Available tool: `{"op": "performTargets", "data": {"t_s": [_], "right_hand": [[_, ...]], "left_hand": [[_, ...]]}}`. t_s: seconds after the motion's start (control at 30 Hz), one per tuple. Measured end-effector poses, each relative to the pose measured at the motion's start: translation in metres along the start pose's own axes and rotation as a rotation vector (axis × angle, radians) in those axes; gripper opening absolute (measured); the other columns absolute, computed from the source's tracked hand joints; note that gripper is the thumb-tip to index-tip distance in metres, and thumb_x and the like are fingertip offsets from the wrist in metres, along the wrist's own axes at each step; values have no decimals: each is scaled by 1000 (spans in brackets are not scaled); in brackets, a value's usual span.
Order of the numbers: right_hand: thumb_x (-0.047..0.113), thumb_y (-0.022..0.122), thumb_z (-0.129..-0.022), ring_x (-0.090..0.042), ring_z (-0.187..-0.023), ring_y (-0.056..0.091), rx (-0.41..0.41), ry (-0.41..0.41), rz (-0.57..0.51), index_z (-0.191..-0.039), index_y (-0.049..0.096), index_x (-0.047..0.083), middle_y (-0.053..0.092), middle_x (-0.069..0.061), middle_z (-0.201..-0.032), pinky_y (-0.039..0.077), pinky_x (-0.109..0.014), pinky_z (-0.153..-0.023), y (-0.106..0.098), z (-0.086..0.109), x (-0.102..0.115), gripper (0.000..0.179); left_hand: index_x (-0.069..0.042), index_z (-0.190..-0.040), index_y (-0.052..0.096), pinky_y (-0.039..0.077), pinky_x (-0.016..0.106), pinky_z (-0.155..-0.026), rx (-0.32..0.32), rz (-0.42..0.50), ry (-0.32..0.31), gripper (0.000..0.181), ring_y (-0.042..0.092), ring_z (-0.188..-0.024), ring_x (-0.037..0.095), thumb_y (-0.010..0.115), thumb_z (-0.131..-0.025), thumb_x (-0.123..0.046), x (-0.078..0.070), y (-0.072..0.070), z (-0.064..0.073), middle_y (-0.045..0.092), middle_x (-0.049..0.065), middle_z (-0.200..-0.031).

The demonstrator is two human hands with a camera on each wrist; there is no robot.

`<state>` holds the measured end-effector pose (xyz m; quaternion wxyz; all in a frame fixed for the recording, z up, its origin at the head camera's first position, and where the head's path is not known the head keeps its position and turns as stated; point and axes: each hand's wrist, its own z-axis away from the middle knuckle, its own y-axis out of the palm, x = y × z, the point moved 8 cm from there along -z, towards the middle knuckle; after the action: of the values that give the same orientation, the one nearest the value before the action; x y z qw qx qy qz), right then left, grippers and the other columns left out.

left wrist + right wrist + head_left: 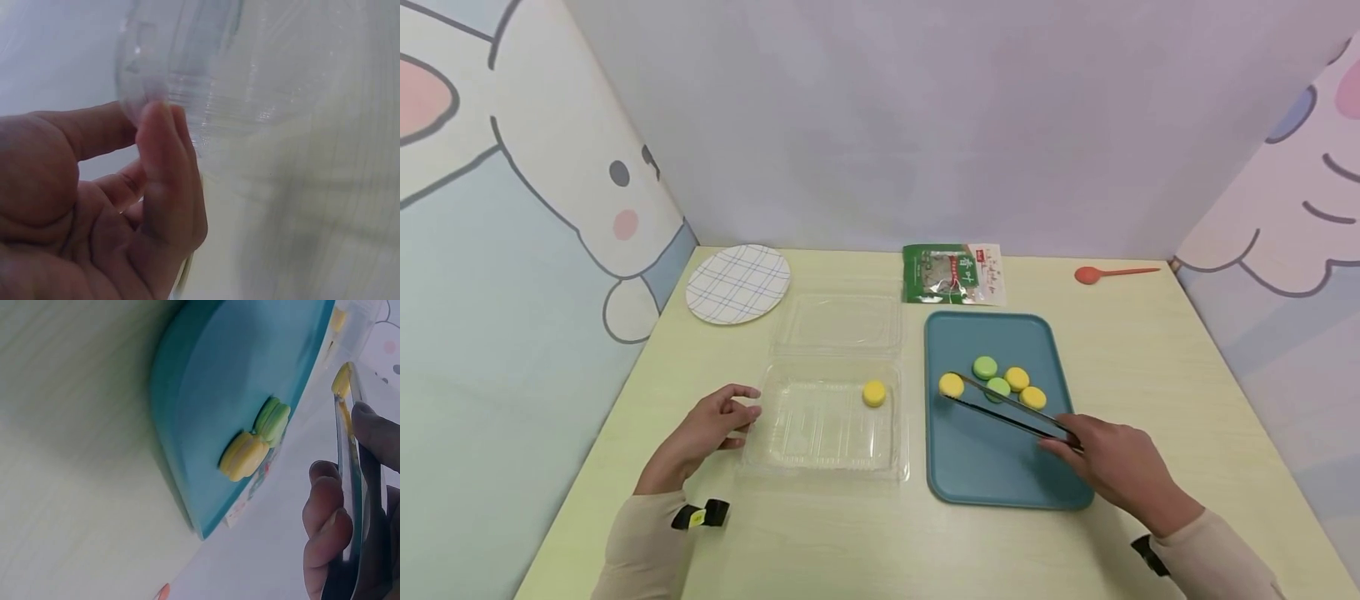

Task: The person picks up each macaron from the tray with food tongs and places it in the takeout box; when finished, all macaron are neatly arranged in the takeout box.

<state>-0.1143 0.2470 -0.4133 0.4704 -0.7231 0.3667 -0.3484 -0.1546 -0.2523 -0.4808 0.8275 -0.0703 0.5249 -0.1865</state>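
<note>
My right hand grips metal tongs, their tips around a yellow macaron over the left side of the blue tray. In the right wrist view this macaron is raised above the tray. Other yellow and green macarons lie on the tray. To its left is an open clear plastic container, with one yellow macaron in its upper right. My left hand pinches the container's left edge between thumb and fingers.
Behind the container lies its transparent lid, folded back. A checked plate is at the far left. Along the back are a green and white packet and, farther right, a red spoon. Walls enclose the table.
</note>
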Motion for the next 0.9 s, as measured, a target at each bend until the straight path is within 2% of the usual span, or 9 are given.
{"op": "performTargets", "data": {"t_s": [0.17,0.3,0.43,0.53,0.67,0.7,0.8,0.9], "right_hand": [[36,87,-74,6,-50,30,-22,-32,-5,-79,57,22,37,22,-64,26,-21,-42,-1,-5,6,34],[40,85,-76,7,-50,31,-36,-53,-14,-80,58,21,42,21,-65,28,-21,-42,-1,-12,10,33],[62,64,-89,6,-51,33,-47,-81,-27,-85,63,19,45,20,-66,29,-21,-42,-4,-19,14,43],[66,54,-92,6,-52,36,-32,-90,-30,-89,66,16,48,19,-67,32,-21,-42,-6,-24,17,52],[50,77,-84,6,-51,38,17,-79,-24,-90,67,16,50,18,-66,33,-22,-43,-4,-29,21,36],[48,79,-83,5,-51,38,28,-78,-20,-89,67,16,50,18,-66,33,-22,-43,-4,-31,22,35],[52,75,-85,5,-50,37,42,-90,-23,-86,63,19,49,18,-65,32,-22,-43,-4,-35,27,35],[63,59,-91,5,-50,37,47,-115,-33,-84,61,20,49,18,-65,32,-21,-43,-4,-39,33,43]], "left_hand": [[1,-137,47,55,32,-67,14,11,20,41,59,-77,23,59,-103,-18,-2,1,1,58,12,-93],[1,-138,47,55,32,-67,16,17,20,42,59,-79,23,60,-103,-18,-2,0,1,58,11,-93],[1,-137,47,55,32,-68,15,21,18,42,58,-80,23,60,-103,-18,-2,1,2,58,11,-93],[1,-137,47,54,33,-68,17,25,18,41,58,-81,23,59,-103,-18,-1,1,2,58,11,-93],[1,-138,46,54,32,-67,24,30,23,41,58,-82,24,58,-103,-17,-1,0,1,58,12,-95],[1,-138,46,54,32,-67,25,30,24,41,58,-82,24,58,-103,-17,-1,0,1,58,13,-96],[2,-138,46,54,32,-67,29,33,28,41,57,-82,23,58,-104,-17,-1,1,1,58,14,-97],[2,-138,46,54,32,-67,29,35,27,40,57,-81,22,58,-104,-17,-1,1,1,58,14,-98]]}}
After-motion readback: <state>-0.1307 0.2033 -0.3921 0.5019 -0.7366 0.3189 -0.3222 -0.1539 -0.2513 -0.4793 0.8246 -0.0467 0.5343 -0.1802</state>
